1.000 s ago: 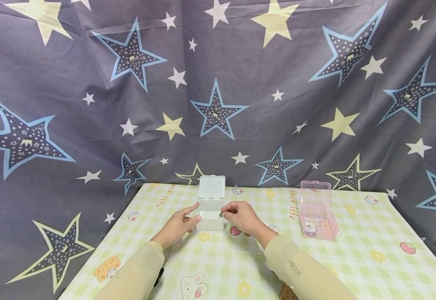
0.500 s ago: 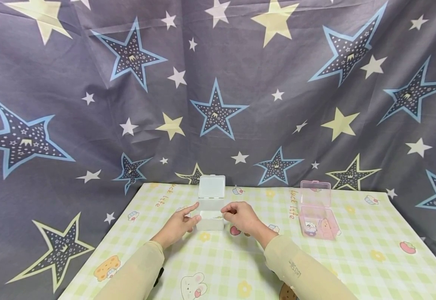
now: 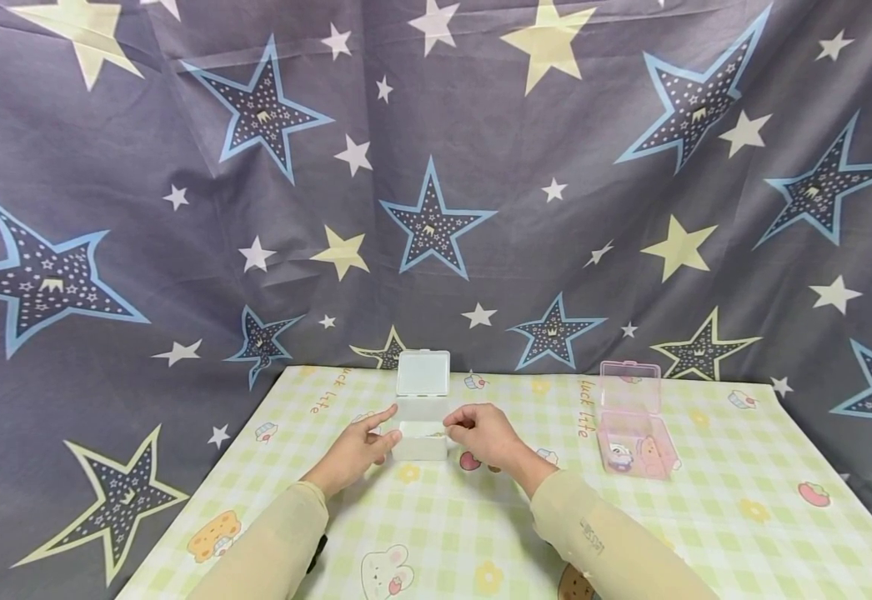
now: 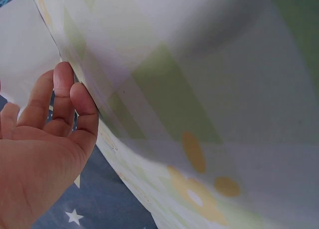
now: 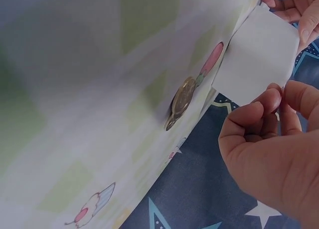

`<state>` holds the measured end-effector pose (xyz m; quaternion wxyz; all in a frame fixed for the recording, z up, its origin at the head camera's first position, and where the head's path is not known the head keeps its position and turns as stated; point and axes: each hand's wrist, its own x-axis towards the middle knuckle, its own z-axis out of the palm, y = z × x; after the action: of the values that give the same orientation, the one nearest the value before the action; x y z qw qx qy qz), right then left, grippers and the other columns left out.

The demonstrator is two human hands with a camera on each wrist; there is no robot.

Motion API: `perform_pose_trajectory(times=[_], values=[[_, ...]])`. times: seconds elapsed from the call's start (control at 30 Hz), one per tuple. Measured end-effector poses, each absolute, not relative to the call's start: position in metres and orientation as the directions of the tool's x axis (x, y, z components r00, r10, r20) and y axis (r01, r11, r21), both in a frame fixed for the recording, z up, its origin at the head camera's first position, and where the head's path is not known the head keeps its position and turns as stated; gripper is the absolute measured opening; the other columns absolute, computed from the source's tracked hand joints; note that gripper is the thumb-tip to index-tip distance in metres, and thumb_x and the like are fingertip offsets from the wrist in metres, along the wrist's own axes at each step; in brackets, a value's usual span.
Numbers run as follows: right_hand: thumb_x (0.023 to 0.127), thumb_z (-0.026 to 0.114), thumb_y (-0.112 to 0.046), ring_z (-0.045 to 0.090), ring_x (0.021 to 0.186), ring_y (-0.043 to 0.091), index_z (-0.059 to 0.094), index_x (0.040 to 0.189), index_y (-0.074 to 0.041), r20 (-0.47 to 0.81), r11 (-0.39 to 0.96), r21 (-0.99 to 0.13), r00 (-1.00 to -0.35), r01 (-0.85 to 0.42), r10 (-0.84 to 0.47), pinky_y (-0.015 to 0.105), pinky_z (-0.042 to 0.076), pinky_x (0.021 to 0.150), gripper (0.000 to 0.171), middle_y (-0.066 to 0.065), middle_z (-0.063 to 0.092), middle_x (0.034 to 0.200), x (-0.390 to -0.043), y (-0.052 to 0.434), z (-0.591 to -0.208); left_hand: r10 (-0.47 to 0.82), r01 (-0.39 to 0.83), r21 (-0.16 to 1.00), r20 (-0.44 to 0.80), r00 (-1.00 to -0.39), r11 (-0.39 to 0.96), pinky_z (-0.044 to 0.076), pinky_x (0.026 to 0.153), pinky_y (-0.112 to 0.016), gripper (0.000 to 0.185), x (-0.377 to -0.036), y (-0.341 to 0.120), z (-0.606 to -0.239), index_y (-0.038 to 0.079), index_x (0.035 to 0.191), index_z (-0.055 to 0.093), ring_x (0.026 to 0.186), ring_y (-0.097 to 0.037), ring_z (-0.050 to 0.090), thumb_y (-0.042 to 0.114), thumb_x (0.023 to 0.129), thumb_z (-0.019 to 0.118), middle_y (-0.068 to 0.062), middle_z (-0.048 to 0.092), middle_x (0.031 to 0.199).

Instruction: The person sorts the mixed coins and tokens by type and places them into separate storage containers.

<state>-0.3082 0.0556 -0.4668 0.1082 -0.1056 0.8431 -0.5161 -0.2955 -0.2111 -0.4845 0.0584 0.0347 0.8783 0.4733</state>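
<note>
A white plastic box (image 3: pixel 421 451) stands on the table with its lid (image 3: pixel 424 373) raised at the back. Against the box's left side my left hand (image 3: pixel 357 446) rests with loosely extended fingers, its thumb at the front corner. My right hand (image 3: pixel 484 435) is at the right rim with curled fingers, thumb and index fingertips together. Whether anything is between them is hidden. Something small and yellowish (image 3: pixel 438 434) lies inside by those fingertips, too small to identify. Brass-coloured, coin-like discs (image 5: pixel 183 96) lie on the tablecloth beside the right hand.
Farther right stands a transparent pink box (image 3: pixel 634 454) with its lid up, a small white-and-purple item (image 3: pixel 619 457) showing in it. The green checked tablecloth (image 3: pixel 436 521) has printed pictures. A dark star-patterned curtain (image 3: pixel 436 125) hangs behind the table.
The dark, small round thing seen at my right fingertips a second ago no longer shows there. Something yellowish shows inside the white box beside them. Both hands have stayed almost still.
</note>
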Motion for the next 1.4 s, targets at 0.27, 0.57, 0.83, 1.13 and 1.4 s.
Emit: perform_pose_trajectory(times=[0.27, 0.57, 0.83, 1.13, 1.4], values=[[0.104, 0.066, -0.011, 0.043, 0.047, 0.012, 0.076, 0.119, -0.004, -0.031, 0.436, -0.894, -0.955, -0.105, -0.295, 0.026, 0.039, 0.046, 0.020, 0.017, 0.070, 0.088, -0.306, 0.074, -0.471, 0.111, -0.007, 0.835, -0.081, -0.991, 0.551, 0.041, 0.052, -0.030, 0.061, -0.295, -0.211, -0.484, 0.027, 0.164, 0.047, 0.079, -0.024, 0.063, 0.036, 0.106, 0.068, -0.011, 0.078, 0.096], [0.098, 0.073, -0.009, 0.059, 0.079, 0.009, 0.081, 0.108, -0.007, 0.111, 0.597, -0.769, -0.967, -0.229, -0.228, 0.028, 0.051, 0.076, 0.013, -0.003, 0.076, 0.091, -0.308, 0.107, -0.480, 0.118, -0.001, 0.838, -0.077, -0.990, 0.545, 0.043, 0.052, -0.032, 0.061, -0.294, -0.211, -0.484, 0.027, 0.163, 0.047, 0.087, -0.023, 0.069, 0.035, 0.107, 0.068, -0.009, 0.081, 0.108], [0.100, 0.071, -0.010, 0.059, 0.081, 0.011, 0.080, 0.111, -0.007, 0.089, 0.636, -0.742, -0.971, -0.213, -0.222, 0.029, 0.052, 0.076, 0.015, -0.001, 0.077, 0.097, -0.306, 0.135, -0.478, 0.119, 0.000, 0.836, -0.079, -0.990, 0.549, 0.047, 0.059, -0.035, 0.061, -0.293, -0.212, -0.485, 0.028, 0.164, 0.046, 0.094, -0.025, 0.073, 0.037, 0.107, 0.067, -0.011, 0.080, 0.117], [0.097, 0.073, -0.007, 0.058, 0.080, 0.008, 0.080, 0.109, -0.005, 0.097, 0.662, -0.682, -0.936, -0.310, -0.338, 0.025, 0.051, 0.076, 0.014, -0.002, 0.074, 0.091, -0.305, 0.144, -0.486, 0.144, 0.027, 0.836, -0.063, -0.988, 0.547, 0.056, 0.076, -0.039, 0.063, -0.291, -0.213, -0.483, 0.024, 0.164, 0.046, 0.097, -0.027, 0.076, 0.039, 0.107, 0.067, -0.015, 0.078, 0.124], [0.094, 0.078, -0.014, 0.062, 0.078, 0.002, 0.079, 0.111, -0.010, 0.115, 0.637, -0.620, -0.856, -0.459, -0.505, 0.023, 0.052, 0.075, 0.018, -0.004, 0.076, 0.089, -0.302, 0.140, -0.490, 0.143, 0.030, 0.831, -0.060, -0.988, 0.555, 0.055, 0.075, -0.038, 0.064, -0.292, -0.213, -0.483, 0.023, 0.164, 0.046, 0.098, -0.028, 0.076, 0.040, 0.107, 0.066, -0.018, 0.077, 0.127]])
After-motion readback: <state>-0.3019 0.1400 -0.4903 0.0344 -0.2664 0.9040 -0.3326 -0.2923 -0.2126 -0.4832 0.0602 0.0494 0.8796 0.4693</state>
